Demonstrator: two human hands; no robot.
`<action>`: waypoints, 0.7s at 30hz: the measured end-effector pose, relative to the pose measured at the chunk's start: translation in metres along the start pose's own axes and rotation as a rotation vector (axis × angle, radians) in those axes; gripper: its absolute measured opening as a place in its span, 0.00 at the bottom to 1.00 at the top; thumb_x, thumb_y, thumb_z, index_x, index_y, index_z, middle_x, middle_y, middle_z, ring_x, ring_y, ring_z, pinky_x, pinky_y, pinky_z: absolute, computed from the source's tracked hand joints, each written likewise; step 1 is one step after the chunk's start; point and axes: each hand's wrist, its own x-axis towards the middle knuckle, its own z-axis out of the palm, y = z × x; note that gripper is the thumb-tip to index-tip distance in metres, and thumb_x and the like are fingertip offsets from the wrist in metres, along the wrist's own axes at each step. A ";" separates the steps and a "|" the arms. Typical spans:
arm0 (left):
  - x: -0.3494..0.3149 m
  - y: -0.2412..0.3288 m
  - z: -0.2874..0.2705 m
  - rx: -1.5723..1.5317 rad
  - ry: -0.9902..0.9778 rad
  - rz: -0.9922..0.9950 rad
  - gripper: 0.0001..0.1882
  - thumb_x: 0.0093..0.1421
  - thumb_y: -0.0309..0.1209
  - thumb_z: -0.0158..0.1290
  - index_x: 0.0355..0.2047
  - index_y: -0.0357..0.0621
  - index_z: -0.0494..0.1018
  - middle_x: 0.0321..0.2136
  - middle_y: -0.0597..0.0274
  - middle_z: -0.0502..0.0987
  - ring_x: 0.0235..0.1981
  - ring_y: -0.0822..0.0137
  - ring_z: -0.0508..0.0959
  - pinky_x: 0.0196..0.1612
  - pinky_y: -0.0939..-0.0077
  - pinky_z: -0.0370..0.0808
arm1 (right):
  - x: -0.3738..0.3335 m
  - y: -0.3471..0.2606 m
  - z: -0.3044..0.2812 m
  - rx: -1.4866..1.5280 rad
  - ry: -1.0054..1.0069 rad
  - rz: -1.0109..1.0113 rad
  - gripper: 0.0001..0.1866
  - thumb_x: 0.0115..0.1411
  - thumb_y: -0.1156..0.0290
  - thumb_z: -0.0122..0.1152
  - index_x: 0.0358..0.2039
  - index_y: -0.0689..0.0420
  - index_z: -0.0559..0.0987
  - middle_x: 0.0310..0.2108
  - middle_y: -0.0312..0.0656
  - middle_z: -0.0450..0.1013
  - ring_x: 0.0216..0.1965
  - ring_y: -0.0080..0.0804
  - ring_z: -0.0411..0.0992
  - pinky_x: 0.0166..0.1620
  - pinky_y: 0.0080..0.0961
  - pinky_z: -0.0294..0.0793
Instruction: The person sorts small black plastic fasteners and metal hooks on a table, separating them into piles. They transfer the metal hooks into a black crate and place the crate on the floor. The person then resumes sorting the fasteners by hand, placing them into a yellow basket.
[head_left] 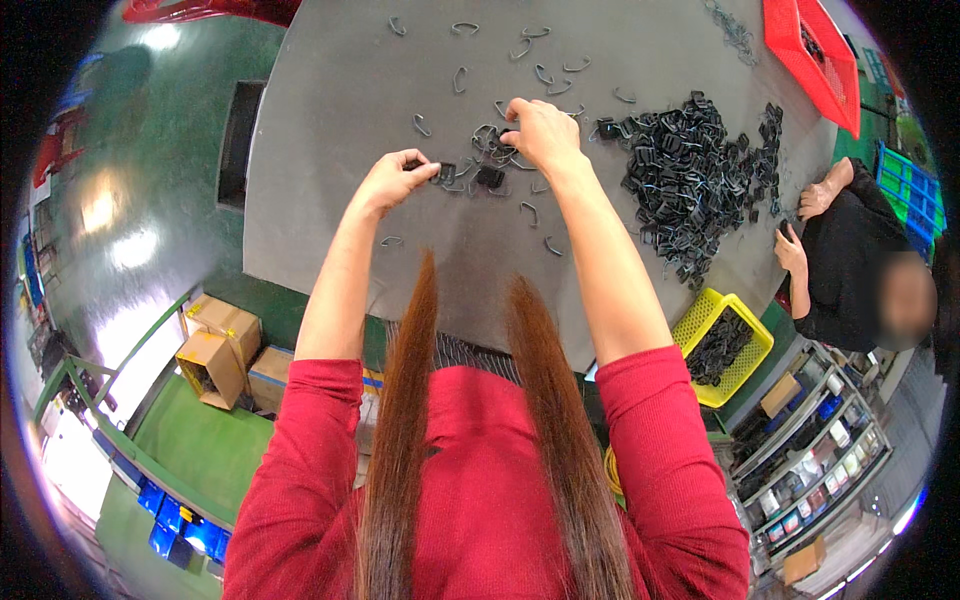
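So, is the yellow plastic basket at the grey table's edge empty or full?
Not empty: the yellow plastic basket holds a heap of small black pieces. Cannot tell how deep it goes.

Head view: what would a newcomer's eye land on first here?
Most likely the big heap of small black pieces, spread on the grey table to the right of the person's right hand. Next come the bright yellow basket at the table's near right edge and the red basket at its far right.
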 end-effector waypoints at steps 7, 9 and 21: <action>-0.012 0.000 -0.016 -0.316 -0.043 -0.074 0.12 0.56 0.41 0.55 0.26 0.47 0.70 0.17 0.75 0.64 0.15 0.84 0.58 0.17 0.86 0.52 | -0.001 0.015 -0.013 0.371 -0.257 0.116 0.14 0.42 0.63 0.69 0.28 0.57 0.79 0.23 0.41 0.74 0.26 0.29 0.73 0.28 0.28 0.73; -0.013 -0.004 -0.015 -0.315 -0.021 -0.070 0.12 0.55 0.41 0.56 0.26 0.47 0.70 0.17 0.75 0.65 0.15 0.83 0.59 0.17 0.86 0.53 | -0.012 0.034 -0.015 0.841 -0.265 0.283 0.13 0.41 0.66 0.70 0.23 0.60 0.77 0.14 0.35 0.68 0.14 0.19 0.64 0.17 0.20 0.65; -0.026 -0.014 -0.002 -0.428 -0.031 -0.120 0.13 0.53 0.40 0.58 0.24 0.46 0.70 0.16 0.74 0.66 0.14 0.82 0.60 0.16 0.86 0.53 | -0.098 0.071 0.001 1.110 -0.133 0.613 0.11 0.44 0.65 0.70 0.20 0.53 0.75 0.16 0.28 0.66 0.18 0.16 0.64 0.22 0.17 0.67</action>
